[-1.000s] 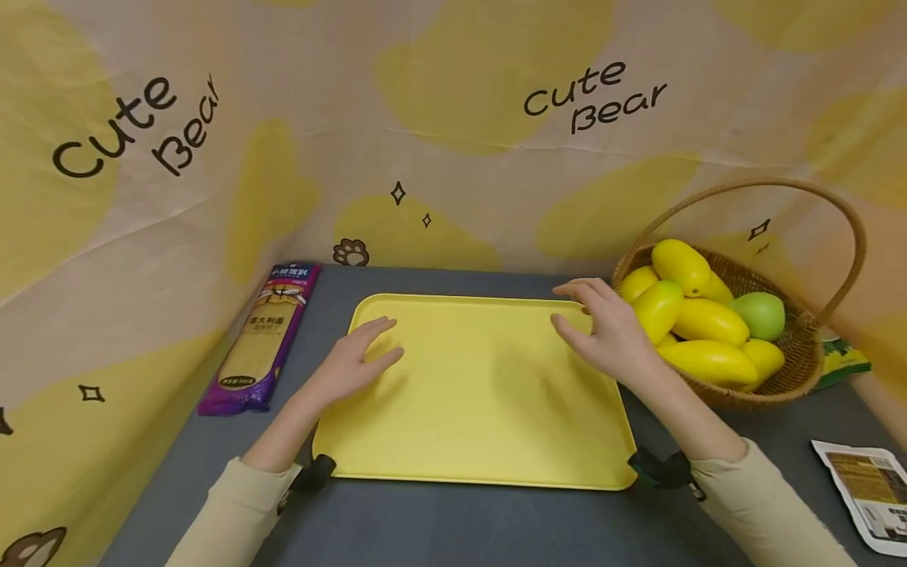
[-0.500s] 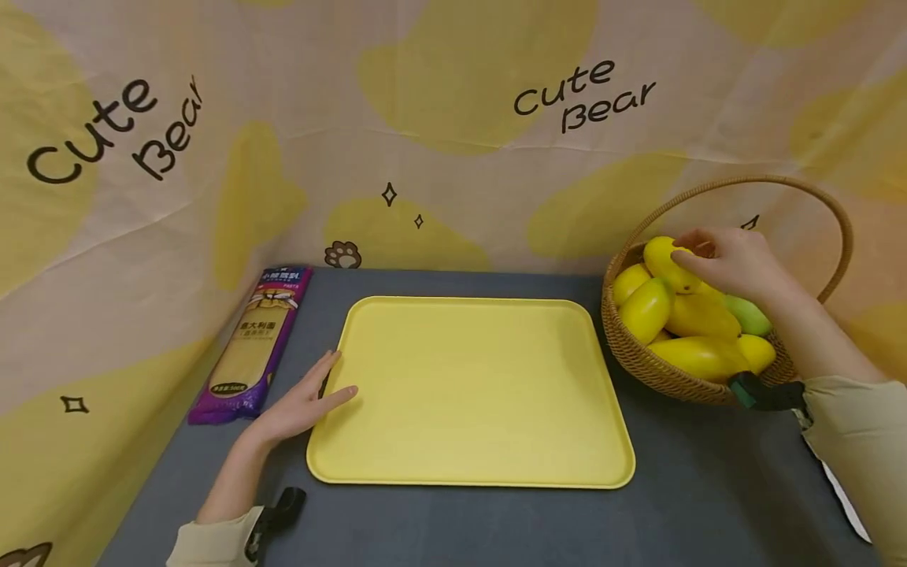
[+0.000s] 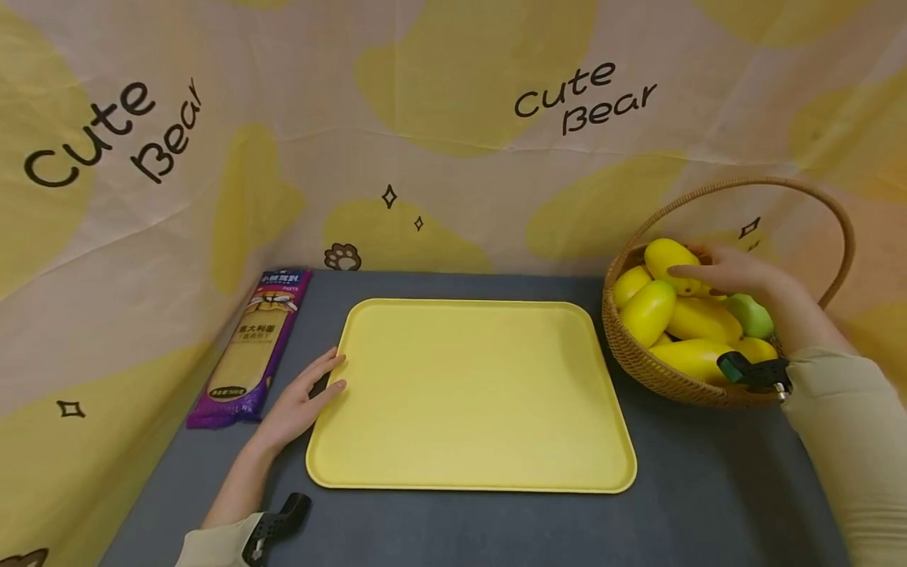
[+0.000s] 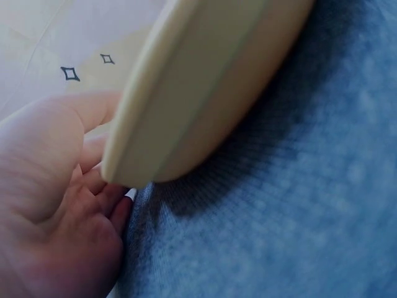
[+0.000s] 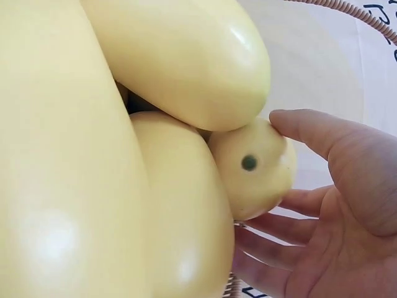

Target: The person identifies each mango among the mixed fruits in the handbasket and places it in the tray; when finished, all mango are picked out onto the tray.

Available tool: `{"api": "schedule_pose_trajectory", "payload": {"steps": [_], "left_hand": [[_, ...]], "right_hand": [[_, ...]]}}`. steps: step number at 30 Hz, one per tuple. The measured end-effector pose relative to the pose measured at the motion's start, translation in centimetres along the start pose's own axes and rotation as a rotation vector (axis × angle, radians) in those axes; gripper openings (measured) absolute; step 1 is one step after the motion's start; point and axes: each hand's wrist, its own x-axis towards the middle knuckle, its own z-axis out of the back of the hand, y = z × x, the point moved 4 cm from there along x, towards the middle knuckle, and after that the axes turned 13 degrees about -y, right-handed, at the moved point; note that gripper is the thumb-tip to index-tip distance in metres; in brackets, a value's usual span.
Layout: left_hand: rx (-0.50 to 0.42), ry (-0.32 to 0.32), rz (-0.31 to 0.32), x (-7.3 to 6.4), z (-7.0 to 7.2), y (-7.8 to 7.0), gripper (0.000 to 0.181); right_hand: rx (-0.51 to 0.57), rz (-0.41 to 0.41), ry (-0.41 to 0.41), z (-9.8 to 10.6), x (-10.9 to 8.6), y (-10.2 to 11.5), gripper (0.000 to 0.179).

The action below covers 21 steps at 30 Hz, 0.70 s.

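At the back right, a wicker basket point(image 3: 641, 370) holds several yellow mangoes. My right hand point(image 3: 744, 276) reaches in and grips the topmost mango point(image 3: 666, 260). In the right wrist view, the thumb lies on one side of this mango point(image 5: 267, 180), whose dark-dotted end faces the camera, and the fingers curl along the other side. A yellow tray point(image 3: 468, 394) lies flat on the grey table. At its left edge rests my left hand point(image 3: 294, 405), thumb and fingertips touching the rim. Seen from the left wrist, the loosely bent fingers run beside the tray edge point(image 4: 186, 93).
A purple pasta packet point(image 3: 251, 346) lies left of the tray. One green fruit point(image 3: 749, 315) sits among the mangoes. The basket's tall handle point(image 3: 765, 181) arches over the right hand. A printed cloth point(image 3: 439, 142) hangs behind the table point(image 3: 453, 528).
My right hand has moved from above the tray into the basket and now holds the top mango. My left hand has shifted left, from over the tray to its rim.
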Motion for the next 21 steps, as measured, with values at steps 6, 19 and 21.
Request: {"api": "schedule_pose_trajectory", "payload": {"steps": [6, 19, 21], "left_hand": [[-0.006, -0.012, -0.023, -0.2, -0.1, 0.0, 0.053], [0.01, -0.03, -0.048, -0.1, 0.0, 0.1, 0.047], [0.01, -0.035, -0.049, -0.2, 0.0, 0.1, 0.046]], "right_hand": [[0.058, -0.007, -0.002, -0.7, 0.1, -0.1, 0.073], [0.081, -0.062, -0.065, 0.1, -1.2, 0.2, 0.09], [0.067, -0.065, -0.083, 0.4, -1.7, 0.5, 0.092]]}}
